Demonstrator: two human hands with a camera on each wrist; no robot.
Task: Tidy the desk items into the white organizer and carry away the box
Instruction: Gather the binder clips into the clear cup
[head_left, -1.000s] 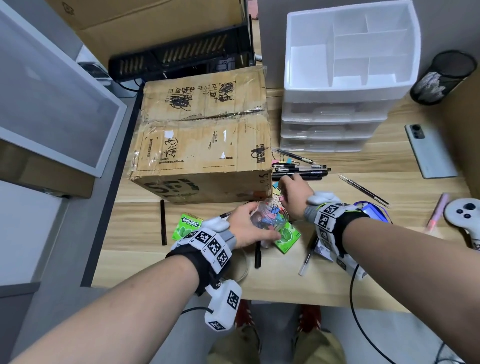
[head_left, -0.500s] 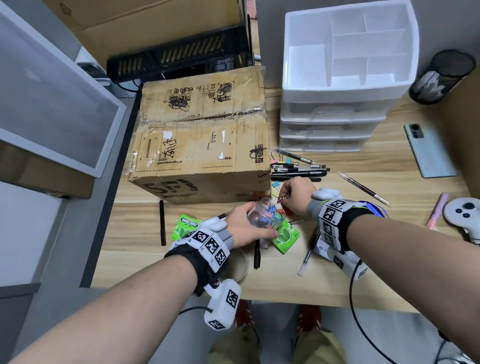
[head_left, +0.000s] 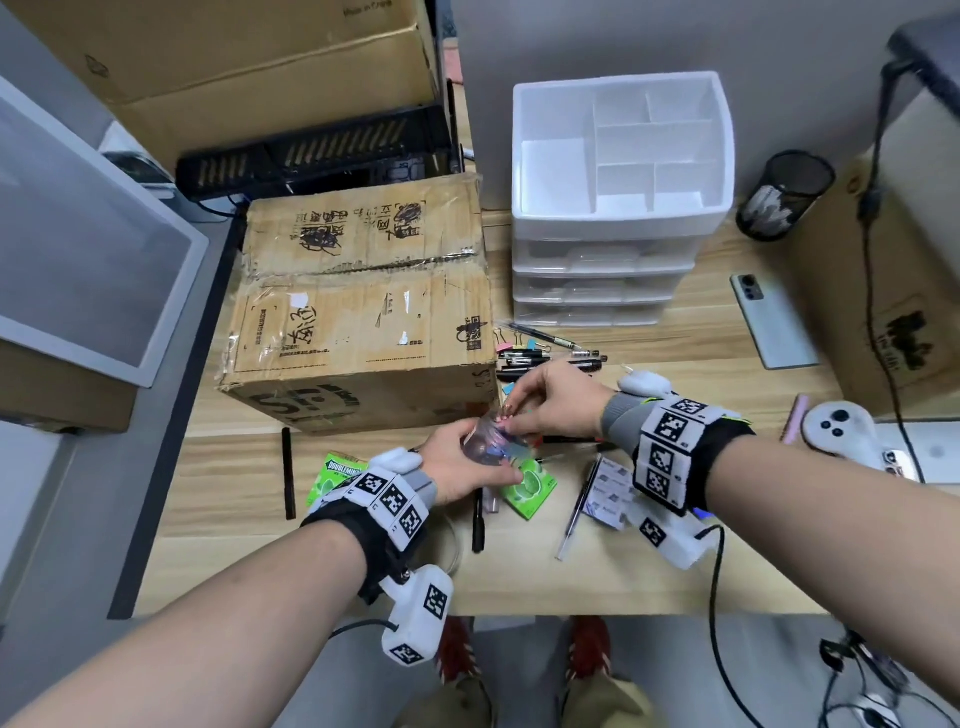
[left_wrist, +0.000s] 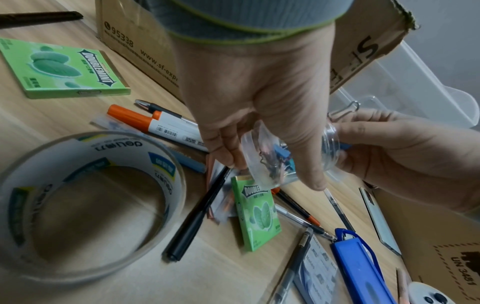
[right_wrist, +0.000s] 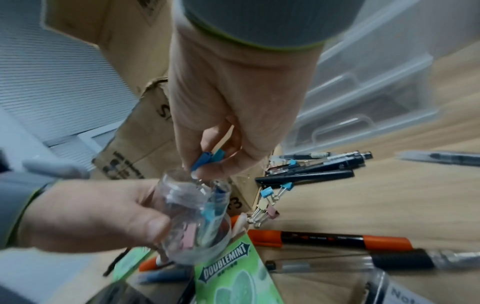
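Note:
My left hand (head_left: 457, 461) grips a small clear jar (head_left: 491, 447) just above the desk, in front of the cardboard box (head_left: 358, 312). Coloured binder clips lie inside the jar (right_wrist: 197, 218). At the jar's mouth, my right hand (head_left: 514, 410) pinches blue binder clips (right_wrist: 207, 158) between thumb and fingers. More loose binder clips (right_wrist: 270, 203) lie on the desk by the box corner. The white organizer (head_left: 613, 223) stands behind to the right, its top compartments bare and its drawers closed.
Black pens (head_left: 545, 358) lie between box and organizer. Two green gum packs (head_left: 530, 486) (left_wrist: 62, 67), a tape roll (left_wrist: 85, 205), an orange marker (right_wrist: 332, 239) and a blue case (left_wrist: 361, 267) crowd the near desk. A phone (head_left: 774, 322), mesh cup (head_left: 784, 195) and white controller (head_left: 841, 431) sit right.
My right hand has come off the desk with binder clips and now sits at the jar's mouth. My left hand keeps hold of the jar, raised slightly.

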